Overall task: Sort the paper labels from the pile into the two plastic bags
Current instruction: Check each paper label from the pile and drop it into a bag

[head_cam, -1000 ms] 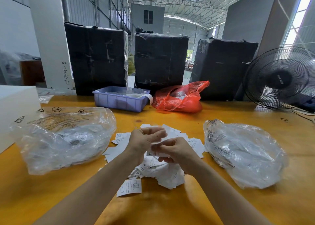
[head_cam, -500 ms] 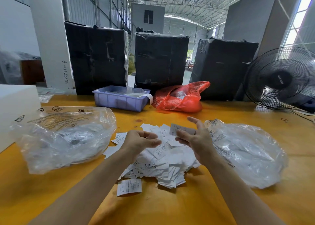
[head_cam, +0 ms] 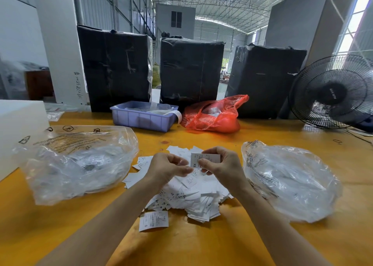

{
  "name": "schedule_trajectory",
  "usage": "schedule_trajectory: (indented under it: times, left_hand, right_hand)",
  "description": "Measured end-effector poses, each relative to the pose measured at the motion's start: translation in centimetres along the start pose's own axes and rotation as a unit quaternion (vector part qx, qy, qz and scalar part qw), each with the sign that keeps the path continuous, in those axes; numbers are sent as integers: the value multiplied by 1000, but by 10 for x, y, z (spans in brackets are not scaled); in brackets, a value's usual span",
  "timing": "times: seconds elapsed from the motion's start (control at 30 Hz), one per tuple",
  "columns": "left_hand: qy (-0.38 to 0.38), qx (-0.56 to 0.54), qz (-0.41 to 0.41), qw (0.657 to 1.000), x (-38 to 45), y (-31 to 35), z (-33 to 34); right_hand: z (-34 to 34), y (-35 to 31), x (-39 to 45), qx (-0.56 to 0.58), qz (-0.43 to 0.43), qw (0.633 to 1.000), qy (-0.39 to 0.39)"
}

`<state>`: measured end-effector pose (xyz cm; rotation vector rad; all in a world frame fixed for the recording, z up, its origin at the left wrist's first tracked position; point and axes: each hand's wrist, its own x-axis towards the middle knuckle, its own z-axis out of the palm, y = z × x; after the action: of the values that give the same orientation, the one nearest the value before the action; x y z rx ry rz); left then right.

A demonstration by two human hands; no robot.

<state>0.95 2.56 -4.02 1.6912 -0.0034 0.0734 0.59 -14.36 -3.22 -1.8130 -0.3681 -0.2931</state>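
Warehouse interior; yellow wooden tabletop carried the work. Item: heap of small white paper labels, centre, near edge. Item: clear crinkled plastic bag, left, labels inside. Item: second clear plastic bag, right.

Right hand pinched one white label marked XS above the heap, thumb and fingertips closed on it. Left hand sat just beside, fingers curled; whether its grip held anything could not be told.

Risks, judged: a light pinch could drop the slip back among the unsorted; size marks S and XS read alike, inviting the wrong bag; the black fan at far right could scatter loose slips; the collapsed bag mouths might deflect a tossed label.
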Motion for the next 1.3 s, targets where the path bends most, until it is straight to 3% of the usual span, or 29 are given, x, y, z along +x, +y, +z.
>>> schedule_trajectory:
  times: [0.43,0.83,1.07,1.3]
  left_hand:
    - [-29,-17,-14,999,-5,8,-1]
    - [-49,-46,-31,997,-4,11,-6]
    - [-70,-79,-32,994,-5,12,-7]
    - [-69,-83,-41,993,-5,14,-6]
  right_hand:
    - [1,2,1,-14,-22,999,25]
    - [0,1,0,-43,3,997,-59]
    - [-4,-1,2,13,-10,1000,26]
    - [-2,-2,1,26,-11,999,22]
